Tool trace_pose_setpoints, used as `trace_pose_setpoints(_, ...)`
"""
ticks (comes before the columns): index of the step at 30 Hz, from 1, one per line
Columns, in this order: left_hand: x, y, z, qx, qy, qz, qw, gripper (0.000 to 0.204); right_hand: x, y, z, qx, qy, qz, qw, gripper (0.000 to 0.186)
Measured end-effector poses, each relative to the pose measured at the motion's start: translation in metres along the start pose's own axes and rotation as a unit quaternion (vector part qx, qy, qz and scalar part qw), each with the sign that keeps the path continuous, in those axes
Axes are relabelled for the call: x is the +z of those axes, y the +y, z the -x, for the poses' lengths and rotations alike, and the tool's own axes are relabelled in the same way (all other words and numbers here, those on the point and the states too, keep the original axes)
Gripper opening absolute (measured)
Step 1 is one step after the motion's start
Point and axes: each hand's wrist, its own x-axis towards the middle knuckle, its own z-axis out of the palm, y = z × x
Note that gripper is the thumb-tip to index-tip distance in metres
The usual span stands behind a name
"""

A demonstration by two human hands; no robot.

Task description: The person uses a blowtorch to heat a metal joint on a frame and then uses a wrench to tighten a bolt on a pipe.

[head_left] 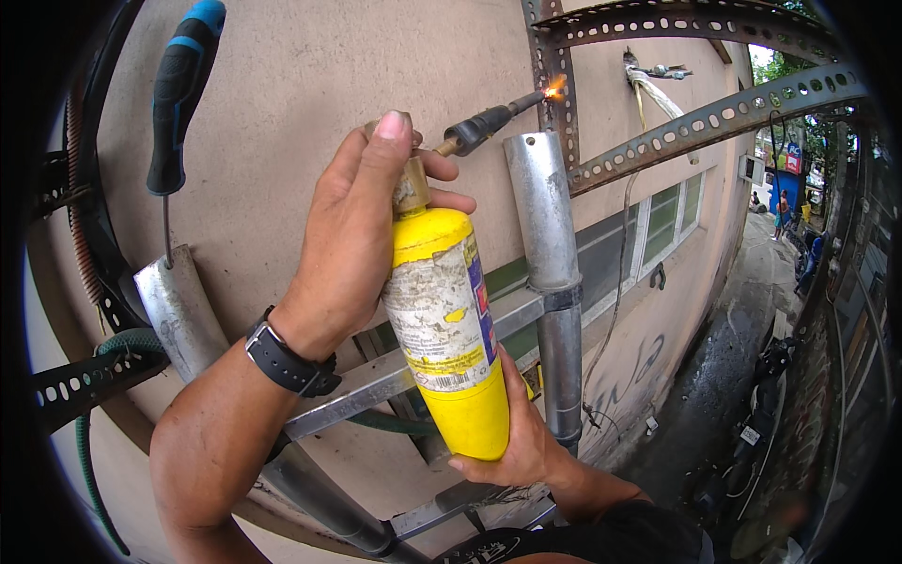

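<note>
My left hand (352, 230) is closed around the brass head (410, 188) on top of a yellow gas canister (437, 329) with a scuffed white label, thumb at the top of the fitting. My right hand (517, 442) cups the canister's lower end from below. From the head, a black-sleeved torch nozzle (479, 127) angles up to the right, with a small orange flame (554, 91) at its tip beside a rusty perforated upright (568, 141). A galvanized pipe (540, 216) stands just right of the canister.
A blue-black screwdriver (178, 103) stands in another pipe (178, 320) at left. Perforated rails (709, 122), metal framework (343, 395), hoses (83, 479) and cables run along the wall (282, 85), which has a window (667, 226). Far below right, a person (782, 211) stands in a narrow alley (714, 357).
</note>
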Motion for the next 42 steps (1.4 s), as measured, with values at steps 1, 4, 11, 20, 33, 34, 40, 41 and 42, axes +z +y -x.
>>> trace_pose_setpoints(1, -0.0001, 0.0001, -0.0001, -0.001, -0.001, 0.003, 1.000, 0.059, 0.0001, 0.0000, 0.0000, 0.001, 0.000, 0.003, 1.000, 0.129)
trace_pose_setpoints(4, -0.0007, -0.0010, -0.0001, 0.003, -0.005, 0.001, 1.000, 0.059, 0.0004, -0.0009, -0.0004, 0.002, -0.003, 0.006, 1.000, 0.130)
trace_pose_setpoints(11, -0.0007, 0.0002, 0.0003, 0.008, -0.008, 0.003, 1.000, 0.059, 0.0025, 0.0003, 0.0012, -0.004, 0.002, 0.015, 1.000, 0.130)
trace_pose_setpoints(20, -0.0002, 0.0023, 0.0012, 0.013, -0.016, 0.019, 1.000, 0.054, 0.0026, 0.0008, 0.0017, -0.009, 0.005, 0.024, 1.000, 0.130)
trace_pose_setpoints(33, -0.0004, -0.0004, 0.0006, 0.007, -0.001, -0.003, 1.000, 0.062, 0.0021, -0.0028, 0.0007, 0.001, 0.004, 0.018, 1.000, 0.130)
trace_pose_setpoints(34, -0.0003, -0.0006, 0.0005, 0.008, 0.000, -0.006, 1.000, 0.063, 0.0023, -0.0021, 0.0007, 0.000, 0.004, 0.016, 1.000, 0.130)
trace_pose_setpoints(40, -0.0007, -0.0011, 0.0005, 0.008, 0.005, -0.017, 1.000, 0.066, 0.0037, 0.0013, 0.0014, -0.008, 0.006, 0.014, 1.000, 0.130)
trace_pose_setpoints(41, -0.0006, -0.0010, 0.0006, 0.009, 0.005, -0.019, 1.000, 0.066, 0.0037, 0.0011, 0.0013, -0.007, 0.005, 0.013, 1.000, 0.131)
trace_pose_setpoints(42, -0.0004, -0.0008, 0.0007, 0.011, 0.005, -0.021, 1.000, 0.067, 0.0037, 0.0006, 0.0013, -0.006, 0.003, 0.012, 1.000, 0.131)
